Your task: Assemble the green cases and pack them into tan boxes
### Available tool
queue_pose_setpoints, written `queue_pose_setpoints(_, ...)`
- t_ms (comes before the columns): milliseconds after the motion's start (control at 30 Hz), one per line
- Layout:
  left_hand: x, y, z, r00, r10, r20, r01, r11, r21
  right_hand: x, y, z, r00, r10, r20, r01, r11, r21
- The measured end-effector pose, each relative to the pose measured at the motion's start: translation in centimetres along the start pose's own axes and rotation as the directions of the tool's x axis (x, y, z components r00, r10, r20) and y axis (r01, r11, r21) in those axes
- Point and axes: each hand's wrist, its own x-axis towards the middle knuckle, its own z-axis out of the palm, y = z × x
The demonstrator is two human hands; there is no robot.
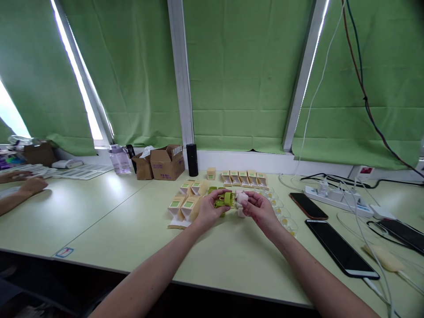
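My left hand [210, 208] is closed around a small olive-green plastic piece [228, 198]. Pinched in the fingertips of my right hand [261, 211] is a small whitish rounded piece [242, 197], close beside the green one; whether the two touch I cannot tell. Another pale piece [241, 213] lies on the table just under my hands. To the left of my left hand stand several folded tan card boxes [183, 207] with green squares. Clear plastic pieces with yellow centres [281, 211] lie in a row right of my right hand.
More tan boxes [244, 179] line up at the back. Behind left are a cardboard carton [167, 163], a black cylinder [192, 160] and a water bottle [119, 160]. Phones [341, 247], cables and a power strip [338, 199] occupy the right. Another person's hands [33, 185] rest far left.
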Motion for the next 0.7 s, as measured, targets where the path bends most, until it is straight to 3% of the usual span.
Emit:
queue_pose_setpoints(433, -0.74, 0.59, 0.37, 0.981, 0.19, 0.036, -0.193, 0.961, 0.2, -0.15, -0.25, -0.17, 0.991, -0.005, 0.132, 0.033, 0.976, -0.216)
queue_pose_setpoints(700, -0.95, 0.8, 0.41, 0.977, 0.201, 0.074, -0.213, 0.954, 0.21, -0.2, -0.2, 0.0, 0.992, -0.024, 0.127, 0.055, 0.968, -0.244)
